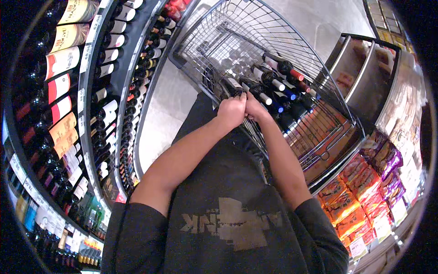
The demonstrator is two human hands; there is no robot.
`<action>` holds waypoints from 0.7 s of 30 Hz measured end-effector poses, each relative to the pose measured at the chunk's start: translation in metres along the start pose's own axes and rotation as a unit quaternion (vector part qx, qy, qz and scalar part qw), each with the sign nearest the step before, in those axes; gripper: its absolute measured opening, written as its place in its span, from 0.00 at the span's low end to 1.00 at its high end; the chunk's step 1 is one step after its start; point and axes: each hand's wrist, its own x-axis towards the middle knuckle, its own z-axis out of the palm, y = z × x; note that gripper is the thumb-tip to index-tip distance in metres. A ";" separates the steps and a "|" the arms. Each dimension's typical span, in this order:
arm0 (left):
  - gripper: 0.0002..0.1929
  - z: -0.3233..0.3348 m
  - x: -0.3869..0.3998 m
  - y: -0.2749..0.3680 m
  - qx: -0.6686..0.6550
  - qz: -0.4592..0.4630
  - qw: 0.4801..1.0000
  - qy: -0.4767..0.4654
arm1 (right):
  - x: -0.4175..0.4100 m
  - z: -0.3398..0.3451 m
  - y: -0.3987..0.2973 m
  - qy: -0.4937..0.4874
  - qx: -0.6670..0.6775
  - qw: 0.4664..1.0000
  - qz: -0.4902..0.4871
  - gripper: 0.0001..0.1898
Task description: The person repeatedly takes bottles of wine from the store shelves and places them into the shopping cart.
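A dark wine bottle (234,85) with a white label lies at the near side of a wire shopping cart (318,65), its neck end towards me. My left hand (231,111) is closed around that neck end, which its fingers hide. Pressed against it, my right hand (256,106) has its fingers curled at the same bottle end. Beside them in the cart lie several more dark wine bottles (267,78), with white, blue and red caps. Some clear, shiny objects (236,61) sit deeper in the basket, too blurred to name.
Tall shelves of wine bottles (113,51) with price strips (82,92) curve along the left. On the right are a dark display rack (362,68) and stacked orange and red snack packets (359,191). Grey floor (164,113) shows between shelves and cart.
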 end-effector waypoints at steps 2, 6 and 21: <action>0.27 -0.001 0.002 -0.003 0.028 -0.010 0.999 -0.019 | 0.012 0.005 -0.002 0.002 -0.003 1.000 0.017 0.35; 0.28 -0.007 0.005 -0.003 0.081 -0.046 0.991 -0.092 | 0.026 0.012 0.002 0.012 0.039 0.999 0.023 0.31; 0.26 -0.015 0.009 0.002 0.083 -0.073 0.987 -0.116 | 0.106 0.021 0.051 0.032 0.087 0.996 0.011 0.33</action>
